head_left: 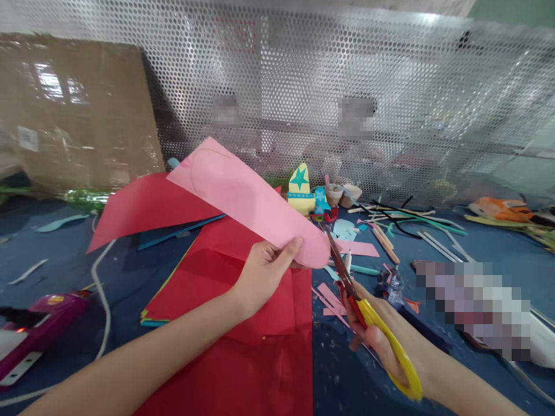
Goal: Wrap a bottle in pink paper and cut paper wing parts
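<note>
Perforated metal (295, 69) stands behind a blue table (342, 375) strewn with craft scraps, with cardboard (78, 110) propped up at the left, as I follow the work from afar. Above a pile of red paper (186, 289), the left hand (264, 271) pinches a pink strip (247, 196) near its rounded end, thumb on top, the strip slanting up and away to the left. Just beside it, the right hand (392, 320) grips yellow-handled scissors (370, 315), the blades pointing up along the rounded end; whether they touch its edge I cannot tell. By my reading, the cutting is about half done: the end nearest the blades has a smooth curve, while the far end has square corners, and the faint curved line drawn there is uncut. Pink offcuts (332, 296) lie on the table near the scissors, which I take as a sign of trimming already made. Beyond the strip stands a yellow model (300, 202) with a teal star, near small cups (333, 196); it looks assembled to me, and neither hand touches it.
</note>
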`<state>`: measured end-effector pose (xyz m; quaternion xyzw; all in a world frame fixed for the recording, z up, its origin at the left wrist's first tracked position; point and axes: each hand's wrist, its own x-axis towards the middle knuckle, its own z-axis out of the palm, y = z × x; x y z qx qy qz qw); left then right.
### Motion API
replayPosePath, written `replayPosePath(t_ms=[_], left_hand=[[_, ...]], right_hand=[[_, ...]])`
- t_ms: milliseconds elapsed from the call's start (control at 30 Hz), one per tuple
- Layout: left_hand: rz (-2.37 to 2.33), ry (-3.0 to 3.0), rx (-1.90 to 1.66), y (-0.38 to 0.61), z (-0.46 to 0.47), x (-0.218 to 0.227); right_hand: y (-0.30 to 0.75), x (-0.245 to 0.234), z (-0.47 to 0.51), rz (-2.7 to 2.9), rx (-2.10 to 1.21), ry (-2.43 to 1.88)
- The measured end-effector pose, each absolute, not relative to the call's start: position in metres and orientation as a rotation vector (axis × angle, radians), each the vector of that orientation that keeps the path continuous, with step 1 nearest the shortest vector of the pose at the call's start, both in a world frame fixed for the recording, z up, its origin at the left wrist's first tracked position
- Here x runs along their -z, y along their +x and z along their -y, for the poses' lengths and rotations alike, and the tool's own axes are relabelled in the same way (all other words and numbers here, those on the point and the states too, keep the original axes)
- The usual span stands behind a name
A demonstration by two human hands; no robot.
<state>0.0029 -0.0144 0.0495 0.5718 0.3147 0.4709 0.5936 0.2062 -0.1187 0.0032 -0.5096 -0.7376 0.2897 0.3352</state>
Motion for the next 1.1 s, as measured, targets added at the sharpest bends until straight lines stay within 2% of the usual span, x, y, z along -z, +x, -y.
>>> replayPosePath(t_ms=[1100], left_hand=[[-0.680,1.251,-1.051,0.004,0.015,-0.048]], right_hand=[[0.205,-0.001,0.116,1.718,-0.907,-1.368]])
